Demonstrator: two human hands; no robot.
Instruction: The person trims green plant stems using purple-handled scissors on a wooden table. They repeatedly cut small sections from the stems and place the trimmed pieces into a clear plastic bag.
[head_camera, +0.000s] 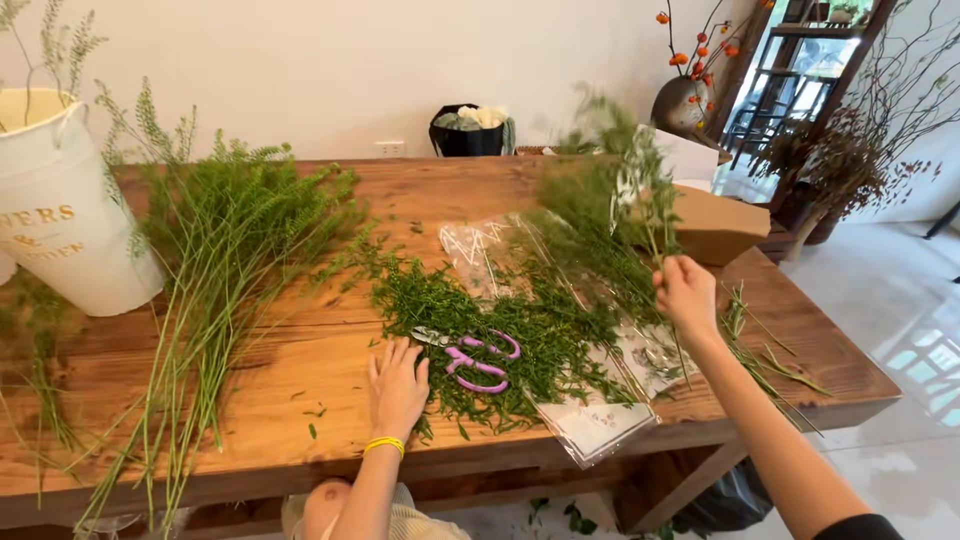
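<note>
Right hand (686, 292) raised above the wooden worktop (300, 390), grip closed on a green foliage stem (640, 190) held upright. Left hand (398, 385) lies flat and open on the worktop, holding nothing, just beside purple-handled scissors (478, 362) resting on leaf trimmings (520, 340). Stripped stems (215, 290) lie left, near a cream bucket (60, 200).
</note>
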